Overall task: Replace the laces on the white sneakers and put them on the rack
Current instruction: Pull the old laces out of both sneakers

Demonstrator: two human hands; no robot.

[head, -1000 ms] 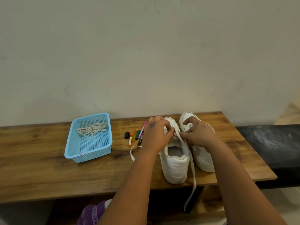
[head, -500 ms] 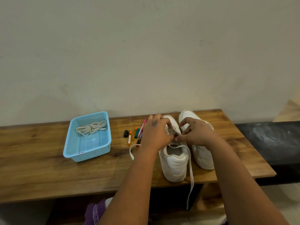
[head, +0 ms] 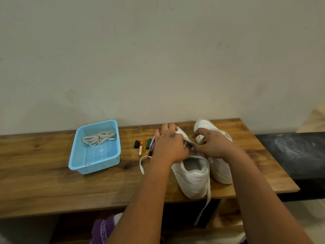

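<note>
Two white sneakers stand side by side on the wooden table (head: 52, 182), heels toward me: the near sneaker (head: 191, 175) and the right sneaker (head: 219, 166). My left hand (head: 168, 147) lies over the near sneaker's tongue and eyelets, its fingers curled there. My right hand (head: 211, 145) pinches the white lace (head: 204, 205) at the shoe's top; one end hangs over the table's front edge, the other end (head: 143, 161) loops on the table to the left. The lacing under my hands is hidden.
A light blue basket (head: 95, 164) at the left holds a bundle of cream laces (head: 100, 139). Several markers (head: 146, 145) lie between basket and sneakers. A wall runs behind the table. A dark surface (head: 292, 152) adjoins on the right.
My right hand has drawn the lace across the near sneaker's opening, so the hanging end is shorter. The left hand has shifted slightly over the tongue.
</note>
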